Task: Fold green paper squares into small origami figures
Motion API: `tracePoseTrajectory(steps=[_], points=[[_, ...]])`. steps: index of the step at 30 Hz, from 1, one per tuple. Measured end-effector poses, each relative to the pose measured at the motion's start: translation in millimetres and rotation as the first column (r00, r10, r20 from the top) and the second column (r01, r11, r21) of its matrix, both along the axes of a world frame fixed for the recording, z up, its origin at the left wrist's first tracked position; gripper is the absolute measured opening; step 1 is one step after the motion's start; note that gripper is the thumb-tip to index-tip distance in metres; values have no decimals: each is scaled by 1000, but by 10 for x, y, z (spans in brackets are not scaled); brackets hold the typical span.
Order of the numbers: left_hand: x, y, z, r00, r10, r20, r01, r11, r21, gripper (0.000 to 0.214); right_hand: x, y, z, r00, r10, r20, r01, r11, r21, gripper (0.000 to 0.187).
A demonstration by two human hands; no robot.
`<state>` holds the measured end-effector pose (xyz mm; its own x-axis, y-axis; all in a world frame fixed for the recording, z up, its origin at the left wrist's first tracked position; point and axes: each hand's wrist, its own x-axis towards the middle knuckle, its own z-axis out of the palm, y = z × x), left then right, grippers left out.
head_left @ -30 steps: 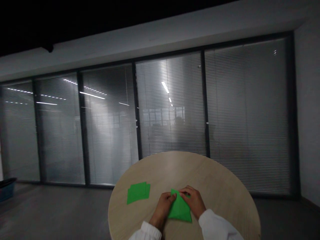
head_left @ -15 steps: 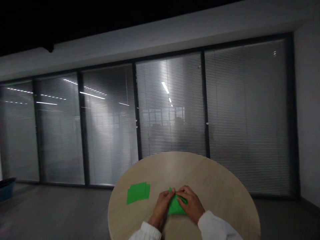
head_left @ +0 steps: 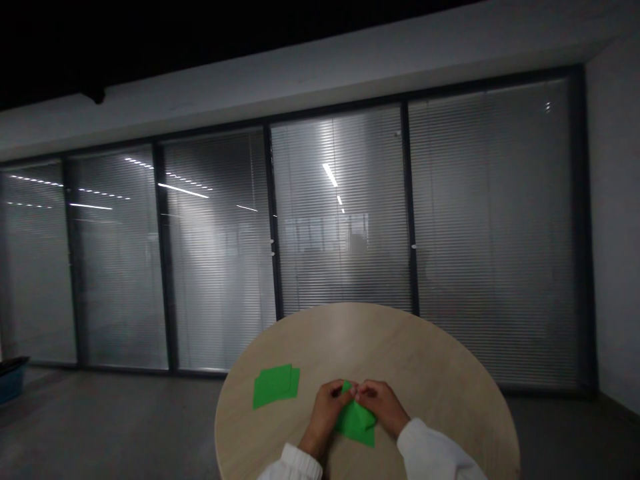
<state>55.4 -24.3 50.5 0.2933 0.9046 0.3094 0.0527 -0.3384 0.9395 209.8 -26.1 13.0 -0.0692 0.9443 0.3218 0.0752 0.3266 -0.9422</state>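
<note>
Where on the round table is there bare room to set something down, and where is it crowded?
Free: the table along its far rim; its right side, between the right hand and the rim; a narrower strip between the green sheets and the left hand. Crowded: the near middle, where both hands hold green paper.

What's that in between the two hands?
A folded green sheet. The head view shows it between the left hand and the right hand, with fingers of both at its top end.
</note>
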Motion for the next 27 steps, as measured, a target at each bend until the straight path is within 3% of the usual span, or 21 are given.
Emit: tracePoseTrajectory(steps=[7, 11, 16, 22, 27], points=[[4, 49, -72, 993, 117, -32, -117, 993, -11, 53, -4, -51, 60, 996, 58, -65, -62, 996, -60, 23], [10, 63, -112, 993, 110, 43, -105, 990, -94, 63, 3, -31, 52, 994, 74, -76, -80, 993, -83, 25], [-19, -41, -58, 985, 10, 174, 25, 980, -198, 67, 55, 10, 54, 987, 48, -156, -62, 994, -86, 30], [-35, -172, 76, 958, -101, 268, 159, 966, -205, 50, 93, 48, 37, 975, 10, -223, -29, 996, -82, 34], [-26, -119, 29, 926, -200, 319, 277, 936, -218, 48, 104, 87, -2, 980, -24, -197, 7, 996, -88, 32]])
